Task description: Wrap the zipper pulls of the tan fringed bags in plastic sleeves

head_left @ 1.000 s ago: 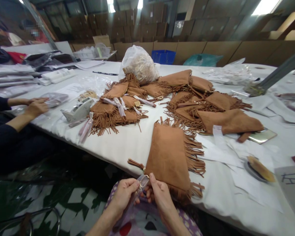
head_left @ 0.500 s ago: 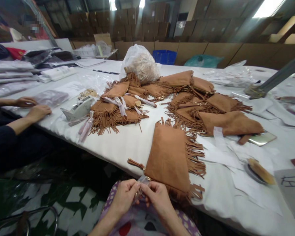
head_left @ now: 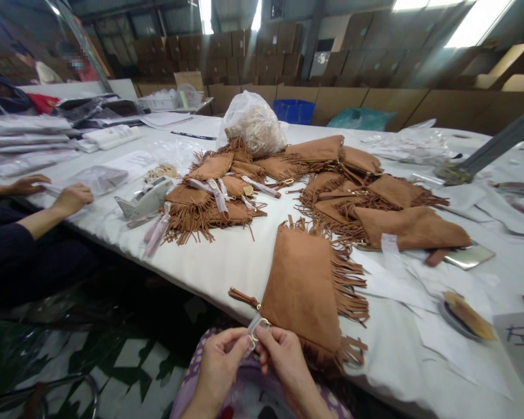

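A brown fringed suede bag (head_left: 303, 285) lies at the table's front edge, with a zip pull tassel (head_left: 243, 298) sticking out to its left. At its near left corner, both hands pinch a small gold metal clasp (head_left: 252, 343) partly covered by a strip of clear plastic (head_left: 254, 323). My left hand (head_left: 220, 361) is closed on the clasp's left side between thumb and index finger. On the other side, my right hand (head_left: 284, 356) grips it with thumb and fingers. Fingertips hide part of the clasp.
More fringed bags (head_left: 413, 226) are piled beyond. A grey tape dispenser (head_left: 145, 199) stands left, near a co-worker's hands (head_left: 72, 199). A plastic sack (head_left: 252, 125) sits behind the bags. At the right are a brush (head_left: 469, 314), a phone-like slab (head_left: 471, 256) and a metal post (head_left: 498, 142).
My hands have parted slightly, and more of the gold clasp shows between the fingers. The view has tilted up a little. The co-worker's left hand has shifted left.
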Demonstrator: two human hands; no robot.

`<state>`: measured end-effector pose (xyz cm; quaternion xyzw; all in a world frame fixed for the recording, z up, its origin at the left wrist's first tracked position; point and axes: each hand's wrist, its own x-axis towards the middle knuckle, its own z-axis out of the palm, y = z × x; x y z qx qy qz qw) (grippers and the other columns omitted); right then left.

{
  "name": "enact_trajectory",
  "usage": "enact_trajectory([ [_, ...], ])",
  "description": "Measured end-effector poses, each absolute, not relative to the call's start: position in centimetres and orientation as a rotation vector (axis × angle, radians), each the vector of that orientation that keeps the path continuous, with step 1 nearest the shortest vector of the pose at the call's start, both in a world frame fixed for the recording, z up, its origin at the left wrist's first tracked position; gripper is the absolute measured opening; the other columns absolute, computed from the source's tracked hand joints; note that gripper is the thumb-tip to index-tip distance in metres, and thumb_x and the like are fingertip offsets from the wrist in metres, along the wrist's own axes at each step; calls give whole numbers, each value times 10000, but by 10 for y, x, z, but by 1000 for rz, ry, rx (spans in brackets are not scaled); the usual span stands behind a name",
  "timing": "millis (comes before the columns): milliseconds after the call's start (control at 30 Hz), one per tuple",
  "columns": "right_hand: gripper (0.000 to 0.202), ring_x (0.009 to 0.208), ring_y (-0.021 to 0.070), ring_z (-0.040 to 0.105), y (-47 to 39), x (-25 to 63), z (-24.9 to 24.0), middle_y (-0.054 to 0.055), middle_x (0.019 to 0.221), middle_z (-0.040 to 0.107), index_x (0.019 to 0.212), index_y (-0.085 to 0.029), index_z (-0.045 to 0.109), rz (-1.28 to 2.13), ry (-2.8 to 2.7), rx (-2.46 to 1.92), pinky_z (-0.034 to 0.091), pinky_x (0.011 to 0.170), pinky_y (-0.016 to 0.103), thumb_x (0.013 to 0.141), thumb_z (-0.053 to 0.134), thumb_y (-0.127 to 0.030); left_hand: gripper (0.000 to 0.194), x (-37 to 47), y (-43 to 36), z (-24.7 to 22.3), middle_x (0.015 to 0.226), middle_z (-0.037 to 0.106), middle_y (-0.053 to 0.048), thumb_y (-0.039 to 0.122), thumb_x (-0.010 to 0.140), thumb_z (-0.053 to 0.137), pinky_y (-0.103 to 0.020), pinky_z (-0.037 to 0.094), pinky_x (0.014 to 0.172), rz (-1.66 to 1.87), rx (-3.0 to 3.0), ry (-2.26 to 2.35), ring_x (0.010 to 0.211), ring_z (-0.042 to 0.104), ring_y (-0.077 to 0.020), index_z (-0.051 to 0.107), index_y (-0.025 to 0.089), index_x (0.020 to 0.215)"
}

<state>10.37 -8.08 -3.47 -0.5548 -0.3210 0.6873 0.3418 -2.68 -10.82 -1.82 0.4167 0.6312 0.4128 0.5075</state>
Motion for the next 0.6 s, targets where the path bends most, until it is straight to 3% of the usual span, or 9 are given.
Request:
enact_trajectory([
  [67,465,271,57,378,-79,102,-37,-32,350,496,520,-152,542,1802,-768,-1437,253,317,187,620,648,-594,250,-25,-113,-18,830,737,-64,380,788,612,-258,511,605,1073,1160,1567,671,651,-201,752,198,889],
  [133,416,258,49,354,-78,100,-38,-35,344,486,502,-155,538,1834,-685,-1437,245,300,185,615,653,-539,224,-26,-118,-21,876,739,-74,331,822,579,-283,519,731,1082,1375,1548,803,669,-235,750,229,924],
  [267,355,285,52,382,-78,99,-34,-18,402,523,522,-144,557,1895,-543,-1425,279,295,181,609,638,-478,294,-35,-120,-26,876,725,-99,236,882,466,-265,503,736,931,1768,1383,790,668,-208,698,234,1062],
  [400,458,332,71,446,-79,101,-26,-20,440,536,585,-138,566,1859,-712,-1412,343,337,192,635,614,-590,325,-39,-116,-21,843,707,-95,202,892,423,-277,482,736,830,1887,1381,757,651,-200,662,234,1112],
  [500,497,286,63,384,-81,102,-22,-53,347,455,527,-163,501,1789,-901,-1460,300,323,195,614,632,-634,319,-37,-118,-16,829,697,-96,221,897,414,-288,475,746,817,1877,1385,759,640,-207,667,233,1091],
  [600,487,283,57,373,-82,103,-18,-54,353,462,527,-168,492,1765,-916,-1403,285,326,192,648,607,-625,281,-35,-122,-13,898,703,-98,312,886,473,-285,480,790,851,1678,1390,823,643,-212,661,216,1072],
])
